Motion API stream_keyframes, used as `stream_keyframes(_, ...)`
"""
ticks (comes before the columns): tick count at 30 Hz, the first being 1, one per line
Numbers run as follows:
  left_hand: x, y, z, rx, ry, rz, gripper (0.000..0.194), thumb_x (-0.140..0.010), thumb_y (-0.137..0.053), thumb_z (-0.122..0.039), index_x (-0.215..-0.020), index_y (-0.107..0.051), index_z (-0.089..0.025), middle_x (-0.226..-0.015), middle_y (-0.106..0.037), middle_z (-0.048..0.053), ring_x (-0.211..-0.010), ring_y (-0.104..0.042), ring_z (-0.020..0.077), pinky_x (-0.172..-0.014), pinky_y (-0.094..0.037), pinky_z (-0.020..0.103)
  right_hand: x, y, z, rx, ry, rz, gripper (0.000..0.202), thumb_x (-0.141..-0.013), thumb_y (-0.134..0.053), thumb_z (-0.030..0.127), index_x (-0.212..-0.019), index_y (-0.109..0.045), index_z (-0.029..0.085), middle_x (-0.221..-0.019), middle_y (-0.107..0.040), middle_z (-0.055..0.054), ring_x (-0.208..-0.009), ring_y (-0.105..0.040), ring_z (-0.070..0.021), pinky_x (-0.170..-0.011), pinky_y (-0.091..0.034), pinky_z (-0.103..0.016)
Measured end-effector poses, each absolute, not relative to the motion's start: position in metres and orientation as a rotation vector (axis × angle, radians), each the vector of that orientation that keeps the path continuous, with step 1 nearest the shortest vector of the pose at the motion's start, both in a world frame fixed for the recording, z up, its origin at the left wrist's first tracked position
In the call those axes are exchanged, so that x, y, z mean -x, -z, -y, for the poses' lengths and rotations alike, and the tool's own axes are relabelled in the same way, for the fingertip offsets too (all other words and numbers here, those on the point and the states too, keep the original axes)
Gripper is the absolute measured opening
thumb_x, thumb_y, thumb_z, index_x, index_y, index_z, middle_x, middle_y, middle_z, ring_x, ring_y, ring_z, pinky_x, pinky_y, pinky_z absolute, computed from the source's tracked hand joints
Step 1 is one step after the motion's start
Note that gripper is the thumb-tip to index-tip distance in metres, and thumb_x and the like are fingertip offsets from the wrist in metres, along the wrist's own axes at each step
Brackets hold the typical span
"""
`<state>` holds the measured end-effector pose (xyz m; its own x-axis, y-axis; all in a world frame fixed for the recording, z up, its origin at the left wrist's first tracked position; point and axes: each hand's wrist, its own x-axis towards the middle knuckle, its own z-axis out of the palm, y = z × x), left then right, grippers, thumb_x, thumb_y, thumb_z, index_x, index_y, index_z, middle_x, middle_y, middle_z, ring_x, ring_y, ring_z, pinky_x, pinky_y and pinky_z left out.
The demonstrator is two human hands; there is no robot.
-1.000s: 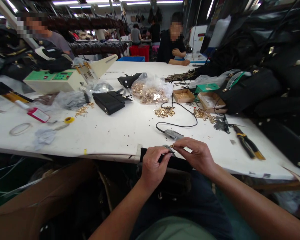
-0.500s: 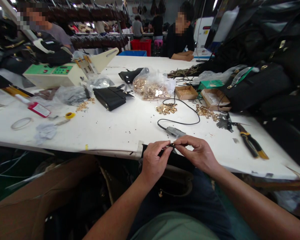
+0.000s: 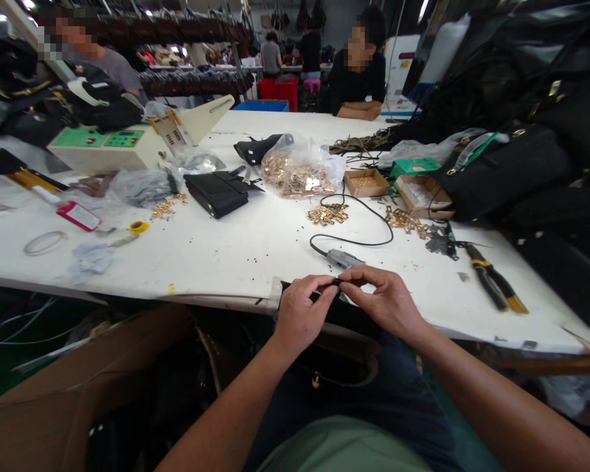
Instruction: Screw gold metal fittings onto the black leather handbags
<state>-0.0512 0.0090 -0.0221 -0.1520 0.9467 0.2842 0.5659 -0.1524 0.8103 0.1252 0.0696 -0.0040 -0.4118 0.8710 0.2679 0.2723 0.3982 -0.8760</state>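
Observation:
My left hand (image 3: 302, 311) and my right hand (image 3: 386, 298) meet at the table's front edge, fingertips nearly touching. Each pinches a small black piece (image 3: 336, 282), mostly covered by the fingers. Below them a dark bag (image 3: 344, 351) with a light-edged opening rests over my lap. Just beyond my fingers lies a grey tool (image 3: 344, 258) on a black cord. Farther back is a pile of gold metal pieces (image 3: 327, 214).
On the white table (image 3: 216, 262) stand a black pouch (image 3: 219, 193), bags of gold parts (image 3: 302, 172), pliers (image 3: 496, 278), a red bottle (image 3: 78, 215) and a machine (image 3: 108, 147). A person (image 3: 358, 72) leans on the far edge.
My fingertips have closed in over the small black piece, and the gold glint on it no longer shows. The far person's head has shifted slightly right.

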Motion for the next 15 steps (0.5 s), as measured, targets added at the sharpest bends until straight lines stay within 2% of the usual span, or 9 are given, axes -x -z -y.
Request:
stream_keyframes(6,0.054,0.012,-0.014,-1.561,-1.180,-1.632,0.016,-0.091,-0.066,-0.027,-0.102,-0.078,-0.025,-0.098,-0.080,0.001,-0.089,-0.074,0.0197,-0.088,-0.058,0.032,-0.127,0.009,-0.072,1.069,-1.190,1.819,0.016,-0.088,-0.071,0.032,-0.096,-0.080,0.022,-0.086,-0.078,-0.003,-0.073,-0.071,-0.0209,-0.065,-0.058,-0.032)
stream_keyframes(10,0.052,0.011,-0.017,-1.512,-1.170,-1.638,0.016,-0.089,-0.066,-0.027,-0.099,-0.078,-0.023,-0.094,-0.080,0.001,-0.084,-0.073,0.0184,-0.082,-0.057,0.029,-0.124,0.009,-0.072,1.108,-1.199,1.791,0.015,-0.086,-0.071,0.031,-0.093,-0.080,0.021,-0.083,-0.078,-0.003,-0.072,-0.071,-0.0208,-0.065,-0.056,-0.031)
stream_keyframes(15,0.048,0.008,-0.019,-1.455,-1.214,-1.643,0.016,-0.087,-0.065,-0.025,-0.097,-0.077,-0.022,-0.093,-0.080,0.002,-0.084,-0.073,0.0185,-0.083,-0.057,0.031,-0.120,0.010,-0.074,1.135,-1.215,1.758,0.017,-0.084,-0.071,0.032,-0.093,-0.081,0.021,-0.084,-0.078,-0.004,-0.070,-0.070,-0.0206,-0.064,-0.056,-0.032)
